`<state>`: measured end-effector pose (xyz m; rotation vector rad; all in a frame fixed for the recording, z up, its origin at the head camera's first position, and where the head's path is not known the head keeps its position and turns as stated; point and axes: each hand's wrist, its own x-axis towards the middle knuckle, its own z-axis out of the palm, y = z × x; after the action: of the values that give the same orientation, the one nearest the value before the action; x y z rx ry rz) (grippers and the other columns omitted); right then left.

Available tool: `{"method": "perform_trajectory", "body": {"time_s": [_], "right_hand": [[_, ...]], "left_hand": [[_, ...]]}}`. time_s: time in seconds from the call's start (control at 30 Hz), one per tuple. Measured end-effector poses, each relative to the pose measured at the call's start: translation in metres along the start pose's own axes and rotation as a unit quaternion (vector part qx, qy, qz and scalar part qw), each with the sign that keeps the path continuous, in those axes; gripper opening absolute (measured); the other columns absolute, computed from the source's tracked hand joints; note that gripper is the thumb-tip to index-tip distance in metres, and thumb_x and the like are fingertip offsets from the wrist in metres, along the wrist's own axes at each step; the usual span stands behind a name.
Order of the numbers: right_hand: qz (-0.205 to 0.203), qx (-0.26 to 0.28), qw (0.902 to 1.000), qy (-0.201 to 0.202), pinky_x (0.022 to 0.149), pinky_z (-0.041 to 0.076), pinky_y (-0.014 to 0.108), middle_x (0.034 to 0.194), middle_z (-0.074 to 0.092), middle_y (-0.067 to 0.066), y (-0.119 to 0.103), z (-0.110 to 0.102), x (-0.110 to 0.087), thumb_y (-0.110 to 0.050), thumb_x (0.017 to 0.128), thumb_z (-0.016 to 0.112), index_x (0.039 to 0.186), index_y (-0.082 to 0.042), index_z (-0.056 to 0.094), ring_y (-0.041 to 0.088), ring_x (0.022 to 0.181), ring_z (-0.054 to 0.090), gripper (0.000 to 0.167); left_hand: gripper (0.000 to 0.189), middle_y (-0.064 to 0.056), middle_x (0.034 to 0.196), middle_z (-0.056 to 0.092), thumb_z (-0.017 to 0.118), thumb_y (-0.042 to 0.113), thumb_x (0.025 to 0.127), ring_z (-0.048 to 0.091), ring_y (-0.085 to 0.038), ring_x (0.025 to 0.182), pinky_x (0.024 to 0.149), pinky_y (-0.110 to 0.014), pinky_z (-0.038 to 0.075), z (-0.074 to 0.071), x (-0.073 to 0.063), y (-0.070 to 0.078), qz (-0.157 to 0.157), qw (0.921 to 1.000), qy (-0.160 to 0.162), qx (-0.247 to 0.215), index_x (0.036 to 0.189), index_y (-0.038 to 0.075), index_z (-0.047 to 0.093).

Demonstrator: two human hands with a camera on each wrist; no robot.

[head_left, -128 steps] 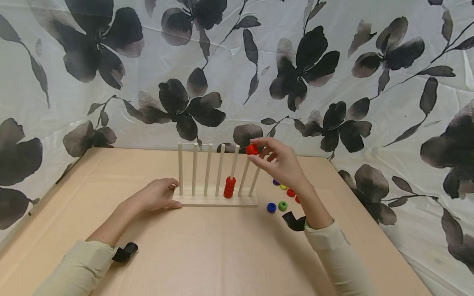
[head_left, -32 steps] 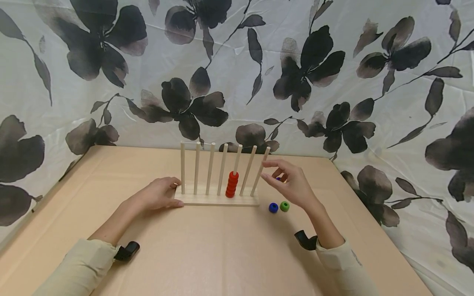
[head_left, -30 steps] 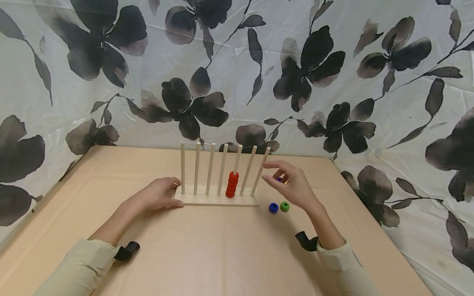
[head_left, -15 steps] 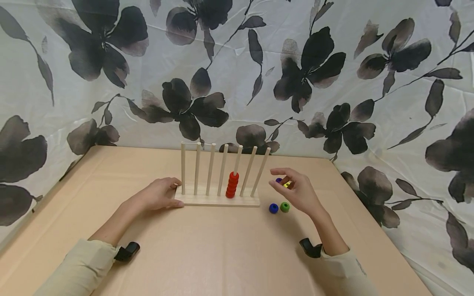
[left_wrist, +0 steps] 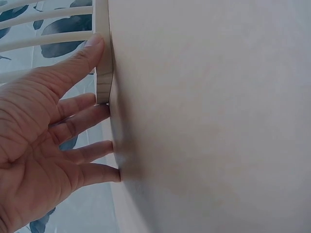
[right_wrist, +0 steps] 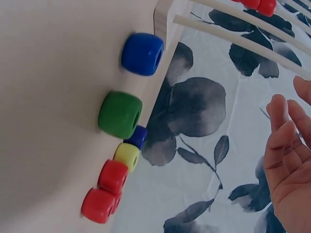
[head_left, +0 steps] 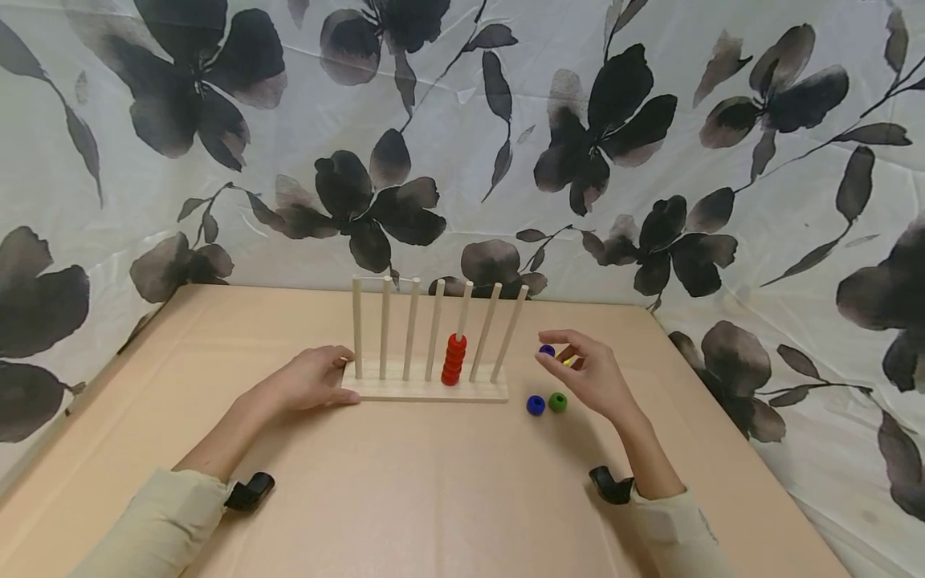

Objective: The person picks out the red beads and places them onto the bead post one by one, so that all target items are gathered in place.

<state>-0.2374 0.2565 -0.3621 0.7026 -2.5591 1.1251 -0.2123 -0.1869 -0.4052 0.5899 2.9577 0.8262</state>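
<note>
A wooden peg rack with several upright pegs stands on the table, a stack of red beads on one peg right of its middle. My left hand grips the left end of its base. In the left wrist view the thumb lies on the base and fingers reach behind it. My right hand hovers right of the rack, fingers loosely bent and holding nothing. Below it lie a blue bead and a green bead, side by side.
Farther back in the right wrist view are a second blue bead, a yellow bead and red beads; my right hand partly hides this group in the head view. A floral cloth hangs behind the table.
The red bead my right hand held at a peg top now sits on the red stack. That hand has moved right and down, away from the rack. My left hand stays put.
</note>
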Motion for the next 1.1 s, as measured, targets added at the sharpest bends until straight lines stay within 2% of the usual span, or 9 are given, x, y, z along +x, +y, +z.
{"method": "perform_trajectory", "body": {"time_s": [0.13,0.23,0.37,0.67,0.8,1.1], "right_hand": [[0.011,-0.005,0.9999,-0.002,0.073,0.057,0.033,0.120,0.073,0.007,0.002,-0.005,0.001,-0.023,0.094,0.078,0.125,-0.013,0.071,0.019,0.092,0.065,0.033],[0.019,0.001,0.9998,-0.006,0.068,0.059,0.032,0.122,0.072,0.010,0.003,-0.009,0.001,-0.023,0.094,0.077,0.126,-0.011,0.070,0.021,0.087,0.067,0.035],[0.035,0.013,0.9993,-0.011,0.059,0.059,0.029,0.122,0.071,0.011,0.006,-0.012,0.001,-0.021,0.094,0.077,0.127,-0.011,0.069,0.023,0.081,0.069,0.036],[0.037,0.003,0.9993,-0.010,0.064,0.060,0.027,0.123,0.071,0.012,0.013,-0.020,0.001,-0.019,0.095,0.075,0.129,-0.010,0.068,0.024,0.085,0.069,0.036],[0.045,-0.003,0.9989,-0.010,0.065,0.059,0.027,0.124,0.070,0.012,0.015,-0.023,0.001,-0.019,0.095,0.075,0.129,-0.010,0.067,0.026,0.088,0.069,0.036],[0.073,-0.016,0.9970,-0.022,0.068,0.059,0.025,0.127,0.069,0.015,0.021,-0.030,0.001,-0.027,0.096,0.074,0.132,-0.011,0.066,0.029,0.094,0.067,0.040]], "left_hand": [[0.068,-0.027,0.121,0.067,0.086,0.034,0.083,0.061,-0.045,0.118,0.103,-0.058,0.046,-0.001,0.000,-0.001,0.005,1.0000,0.003,0.000,0.127,-0.009,0.059],[0.068,-0.026,0.120,0.068,0.087,0.035,0.083,0.062,-0.045,0.116,0.102,-0.058,0.047,-0.001,0.001,-0.001,0.011,0.9999,0.003,0.000,0.126,-0.009,0.059],[0.069,-0.026,0.120,0.068,0.086,0.037,0.083,0.061,-0.045,0.117,0.103,-0.059,0.046,-0.001,0.003,-0.002,0.005,1.0000,-0.004,-0.003,0.128,-0.008,0.059],[0.068,-0.027,0.121,0.067,0.086,0.039,0.083,0.061,-0.046,0.118,0.102,-0.059,0.047,-0.001,0.004,-0.003,-0.006,0.9998,-0.017,0.000,0.127,-0.006,0.059],[0.065,-0.025,0.120,0.068,0.086,0.038,0.083,0.062,-0.044,0.117,0.102,-0.058,0.047,-0.003,0.004,-0.003,0.004,0.9999,-0.013,0.000,0.125,-0.004,0.060],[0.066,-0.025,0.119,0.069,0.087,0.038,0.082,0.062,-0.044,0.116,0.101,-0.058,0.048,-0.003,0.004,-0.003,0.003,0.9999,-0.011,-0.005,0.125,-0.005,0.061]]}}
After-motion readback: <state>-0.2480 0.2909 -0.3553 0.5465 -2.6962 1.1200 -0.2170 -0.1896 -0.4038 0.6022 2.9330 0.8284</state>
